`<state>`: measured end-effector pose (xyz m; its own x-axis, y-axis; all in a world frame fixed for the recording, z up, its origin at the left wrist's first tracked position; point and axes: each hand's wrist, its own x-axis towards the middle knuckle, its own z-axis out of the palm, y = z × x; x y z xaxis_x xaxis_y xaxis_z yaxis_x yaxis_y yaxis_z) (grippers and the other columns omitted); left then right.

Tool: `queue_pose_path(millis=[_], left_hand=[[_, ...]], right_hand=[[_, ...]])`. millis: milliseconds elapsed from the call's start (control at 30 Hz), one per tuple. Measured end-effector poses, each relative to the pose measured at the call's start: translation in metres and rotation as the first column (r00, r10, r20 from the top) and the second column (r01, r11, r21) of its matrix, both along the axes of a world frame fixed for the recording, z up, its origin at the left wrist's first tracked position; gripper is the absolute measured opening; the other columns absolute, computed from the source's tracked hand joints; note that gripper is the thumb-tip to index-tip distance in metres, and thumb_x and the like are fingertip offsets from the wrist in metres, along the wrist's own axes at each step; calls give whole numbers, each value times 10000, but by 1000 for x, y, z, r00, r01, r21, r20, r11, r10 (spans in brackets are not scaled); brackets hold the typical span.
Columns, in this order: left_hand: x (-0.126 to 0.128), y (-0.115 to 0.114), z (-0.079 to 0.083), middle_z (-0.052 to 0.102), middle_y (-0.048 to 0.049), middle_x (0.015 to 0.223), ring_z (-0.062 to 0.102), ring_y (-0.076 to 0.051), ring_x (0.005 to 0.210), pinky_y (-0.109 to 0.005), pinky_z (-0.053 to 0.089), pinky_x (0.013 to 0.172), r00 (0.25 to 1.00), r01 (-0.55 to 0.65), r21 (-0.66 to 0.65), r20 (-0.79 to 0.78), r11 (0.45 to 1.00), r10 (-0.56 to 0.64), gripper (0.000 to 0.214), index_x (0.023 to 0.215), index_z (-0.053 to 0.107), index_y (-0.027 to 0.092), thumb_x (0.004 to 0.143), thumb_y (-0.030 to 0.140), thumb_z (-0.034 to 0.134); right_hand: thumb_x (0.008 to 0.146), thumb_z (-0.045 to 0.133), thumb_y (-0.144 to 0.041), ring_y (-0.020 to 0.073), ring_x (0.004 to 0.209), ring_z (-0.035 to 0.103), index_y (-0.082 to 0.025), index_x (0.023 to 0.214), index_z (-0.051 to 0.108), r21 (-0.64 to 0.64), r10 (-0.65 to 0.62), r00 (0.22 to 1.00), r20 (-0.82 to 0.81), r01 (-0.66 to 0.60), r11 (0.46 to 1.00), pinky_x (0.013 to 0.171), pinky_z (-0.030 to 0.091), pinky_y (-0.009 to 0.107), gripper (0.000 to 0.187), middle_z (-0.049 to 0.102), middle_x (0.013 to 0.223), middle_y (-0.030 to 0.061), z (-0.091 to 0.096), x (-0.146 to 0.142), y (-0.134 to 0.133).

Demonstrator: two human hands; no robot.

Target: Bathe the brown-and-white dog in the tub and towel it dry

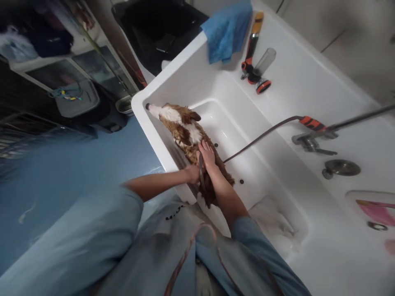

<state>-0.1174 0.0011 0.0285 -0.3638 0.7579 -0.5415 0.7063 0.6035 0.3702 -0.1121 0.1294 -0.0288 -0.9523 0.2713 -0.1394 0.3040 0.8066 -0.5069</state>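
Note:
A wet brown-and-white dog stands in a white tub, its muzzle toward the tub's left corner. My right hand lies on its back behind the neck, fingers stretched forward, with the dark hose running up under it by the thumb. The hose seems held there; its end is hidden. Lower down, my left hand is against the dog's flank beside the hose. Its fingers are mostly hidden, so I cannot tell whether they grip anything. From the hose, a line runs behind the dog to an orange-and-black coupling.
A blue towel hangs over the tub's far corner. On the ledge lies an orange-and-black spray gun with a clear bottle. A metal tap and a round metal dish are at right. Whitish cloth lies in the tub's near end.

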Motion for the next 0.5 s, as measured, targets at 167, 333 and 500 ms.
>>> queue_pose_path(millis=[167,333,500], left_hand=[[-96,0,3,256,-317,1752,224,-493,1635,-634,145,1318,862,394,-42,-330,918,-385,1105,1694,402,74,766,419,894],[-78,41,-18,273,-321,1744,252,-468,1622,-583,105,1327,613,786,-17,-104,618,-783,1294,1686,383,66,605,460,975],[6,70,-21,386,-250,1717,344,-365,1606,-453,165,1340,615,788,12,55,616,-787,1184,1676,411,130,667,436,951]], right_hand=[[1025,488,-257,334,1522,521,-63,1494,646,-41,-251,963,-102,248,968,1303,385,537,532,559,1611,230,-45,135,-17],[998,442,-319,295,1468,585,-132,1444,680,-278,-540,814,-213,480,832,1267,441,571,539,631,1542,201,-80,242,-44],[985,489,-343,294,1586,447,-131,1513,637,-370,-565,806,-178,477,797,1335,339,571,587,568,1618,175,-77,241,-59]])
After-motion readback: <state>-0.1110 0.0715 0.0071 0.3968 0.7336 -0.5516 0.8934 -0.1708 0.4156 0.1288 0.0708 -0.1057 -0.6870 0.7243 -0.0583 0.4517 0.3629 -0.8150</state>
